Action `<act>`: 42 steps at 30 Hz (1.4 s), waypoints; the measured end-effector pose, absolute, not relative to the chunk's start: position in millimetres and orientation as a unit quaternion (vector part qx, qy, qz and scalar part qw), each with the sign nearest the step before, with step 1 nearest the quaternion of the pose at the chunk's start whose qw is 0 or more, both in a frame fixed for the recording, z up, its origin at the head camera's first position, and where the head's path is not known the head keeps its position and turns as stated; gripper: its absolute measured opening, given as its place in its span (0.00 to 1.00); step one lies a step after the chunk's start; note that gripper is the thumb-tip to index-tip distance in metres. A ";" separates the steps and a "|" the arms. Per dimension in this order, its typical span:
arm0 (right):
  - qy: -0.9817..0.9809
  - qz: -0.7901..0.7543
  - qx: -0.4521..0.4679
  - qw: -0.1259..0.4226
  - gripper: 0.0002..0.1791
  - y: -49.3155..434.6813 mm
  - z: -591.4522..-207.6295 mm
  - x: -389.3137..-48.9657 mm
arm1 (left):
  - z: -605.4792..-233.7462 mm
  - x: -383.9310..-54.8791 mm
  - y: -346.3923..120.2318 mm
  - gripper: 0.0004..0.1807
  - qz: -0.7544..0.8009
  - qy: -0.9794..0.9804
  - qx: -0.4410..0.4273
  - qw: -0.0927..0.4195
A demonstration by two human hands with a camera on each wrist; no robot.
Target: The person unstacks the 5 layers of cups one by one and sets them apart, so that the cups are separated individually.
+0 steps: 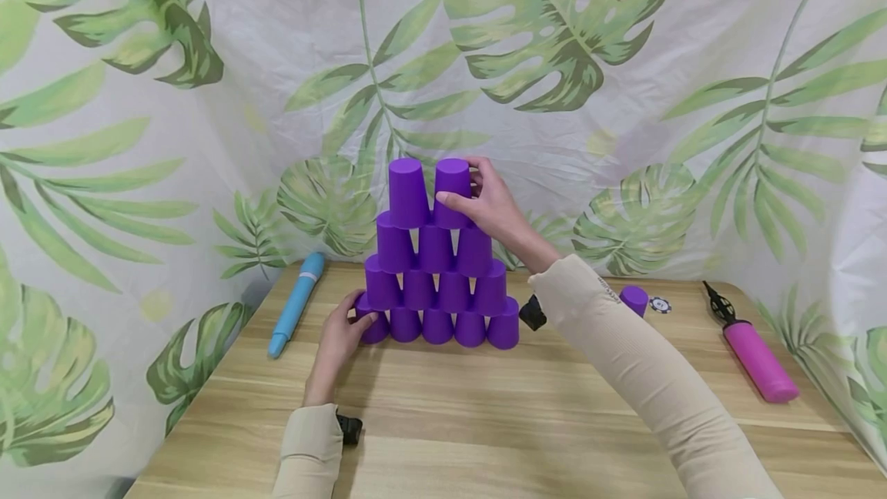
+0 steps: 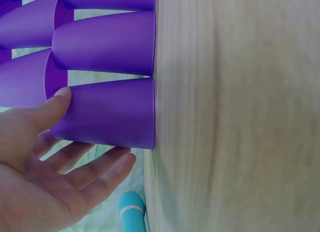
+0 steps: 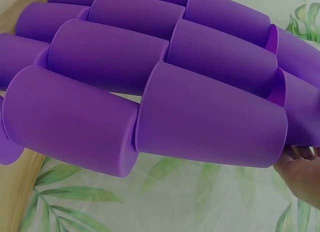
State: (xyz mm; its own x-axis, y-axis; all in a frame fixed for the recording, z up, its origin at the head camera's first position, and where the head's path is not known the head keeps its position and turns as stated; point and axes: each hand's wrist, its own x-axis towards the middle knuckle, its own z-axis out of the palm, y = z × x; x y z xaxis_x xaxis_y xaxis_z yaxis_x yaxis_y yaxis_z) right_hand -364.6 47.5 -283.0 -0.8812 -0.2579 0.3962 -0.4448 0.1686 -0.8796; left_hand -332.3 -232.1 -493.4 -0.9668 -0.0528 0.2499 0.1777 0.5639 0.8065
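Here, fourteen stacked cups [image 1: 436, 246]; right hand [image 1: 494, 204] pinches top cup [image 1: 452, 177]; left hand [image 1: 337, 338], loosely spread, touches bottom cup [image 2: 112, 114].

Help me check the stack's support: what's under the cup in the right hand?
The middle cup and right cup of the three-cup row; the insides of both are covered, unseen.

Forms a pyramid of plain, smooth purple cups [image 1: 437, 327] on a wood-grain tabletop [image 1: 450, 414], all mouth-down, in tiers of five, four, three and two, staggered over the gaps below. Includes a top right cup [image 1: 452, 179], gripped between thumb and fingers of the right hand [image 1: 495, 197], and a bottom left cup [image 2: 112, 114], held near its narrow upper end by the left hand [image 1: 341, 326]. Leaves one matching cup [image 1: 634, 299] apart to the right, partly hidden, seemingly mouth-down too.
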 end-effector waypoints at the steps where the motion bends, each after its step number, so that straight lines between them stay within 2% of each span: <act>1: -0.760 0.602 0.231 0.079 0.36 47.7 -282.9 -364.6 | -493.2 -332.6 -231.8 0.29 -0.466 -0.876 -0.035 0.123; 8: -0.749 0.612 0.237 0.086 0.34 52.0 -281.5 -363.2 | -494.1 -331.9 -230.1 0.29 -0.466 -0.875 -0.040 0.124; 21: -0.738 0.618 0.230 0.146 0.35 82.1 -273.9 -358.1 | -492.5 -332.6 -230.2 0.30 -0.470 -0.872 -0.042 0.128; 29: -0.740 0.618 0.198 0.178 0.35 122.7 -287.0 -354.1 | -494.1 -331.9 -229.5 0.29 -0.469 -0.873 -0.048 0.126; 42: -0.753 0.614 0.135 0.193 0.38 168.2 -310.4 -342.1 | -493.1 -333.7 -234.2 0.30 -0.472 -0.874 -0.041 0.111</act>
State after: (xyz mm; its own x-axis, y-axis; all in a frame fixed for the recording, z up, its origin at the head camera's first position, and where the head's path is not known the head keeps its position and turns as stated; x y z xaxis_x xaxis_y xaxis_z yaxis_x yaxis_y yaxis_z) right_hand -342.1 168.2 -310.4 -0.8893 0.0334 0.4562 -0.4401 0.2092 -0.8733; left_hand -333.7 -234.2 -493.1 -0.9720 -0.0331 0.2328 0.1765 0.5517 0.8151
